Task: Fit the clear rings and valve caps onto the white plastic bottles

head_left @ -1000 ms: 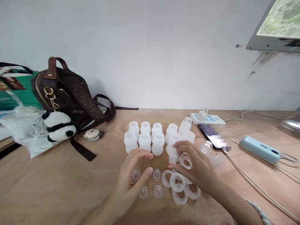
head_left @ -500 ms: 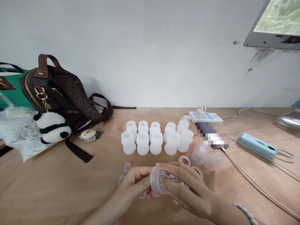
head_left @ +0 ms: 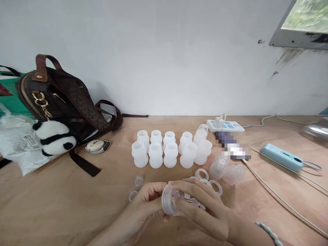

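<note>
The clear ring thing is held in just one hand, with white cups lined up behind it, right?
No, two hands hold it: the head view shows the left hand and right hand both gripping the clear ring thing, white cups lined up behind.

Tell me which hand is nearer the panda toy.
Left. The left hand lies to the right of the panda toy, and the right hand is even farther right. Both grip one clear threaded part.

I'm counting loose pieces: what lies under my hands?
Two small clear caps peek out beside the left hand, white rings beyond the right hand. Whatever lies beneath the hands and the held threaded piece is covered.
</note>
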{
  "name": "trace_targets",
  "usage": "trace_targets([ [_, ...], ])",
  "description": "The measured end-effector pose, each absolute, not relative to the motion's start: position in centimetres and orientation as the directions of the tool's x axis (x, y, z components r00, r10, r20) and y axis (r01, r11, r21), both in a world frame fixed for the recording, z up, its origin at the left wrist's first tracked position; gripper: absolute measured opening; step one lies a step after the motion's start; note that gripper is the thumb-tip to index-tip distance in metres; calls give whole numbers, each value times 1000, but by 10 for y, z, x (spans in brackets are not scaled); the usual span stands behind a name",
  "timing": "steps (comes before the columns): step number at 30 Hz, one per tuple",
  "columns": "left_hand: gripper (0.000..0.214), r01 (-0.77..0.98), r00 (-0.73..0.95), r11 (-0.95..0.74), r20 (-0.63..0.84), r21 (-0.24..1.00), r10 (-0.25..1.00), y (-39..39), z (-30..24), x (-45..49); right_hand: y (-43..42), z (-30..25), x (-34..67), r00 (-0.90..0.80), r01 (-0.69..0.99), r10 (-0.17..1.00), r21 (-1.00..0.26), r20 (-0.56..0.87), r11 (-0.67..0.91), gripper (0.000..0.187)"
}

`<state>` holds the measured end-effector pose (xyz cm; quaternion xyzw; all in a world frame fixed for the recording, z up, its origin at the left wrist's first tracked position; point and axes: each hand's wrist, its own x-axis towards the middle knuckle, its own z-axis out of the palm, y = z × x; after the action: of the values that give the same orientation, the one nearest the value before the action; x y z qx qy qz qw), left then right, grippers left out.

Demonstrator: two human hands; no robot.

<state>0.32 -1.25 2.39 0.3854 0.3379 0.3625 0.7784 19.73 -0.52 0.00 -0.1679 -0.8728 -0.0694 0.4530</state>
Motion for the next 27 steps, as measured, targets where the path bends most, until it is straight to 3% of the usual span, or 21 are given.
trace_targets([
  [6, 23, -339, 539, 446, -218, 828, 814, -15, 27, 3, -4, -1, 194, -477, 293, 272, -141, 835, 946, 25],
  [12, 18, -378, 595, 495, -204, 783, 777, -16, 25, 2, -6, -1, 195, -499, 174, 352, -306, 792, 936, 43],
  [16, 12, -378, 624, 535, -219, 755, 750, -16, 19, 0, -7, 1, 195, -500, 204, 404, -349, 766, 915, 51],
  [27, 9, -304, 683, 627, -295, 717, 668, -16, 14, -1, -10, 4, 196, -558, 209, 464, -424, 688, 881, 37],
])
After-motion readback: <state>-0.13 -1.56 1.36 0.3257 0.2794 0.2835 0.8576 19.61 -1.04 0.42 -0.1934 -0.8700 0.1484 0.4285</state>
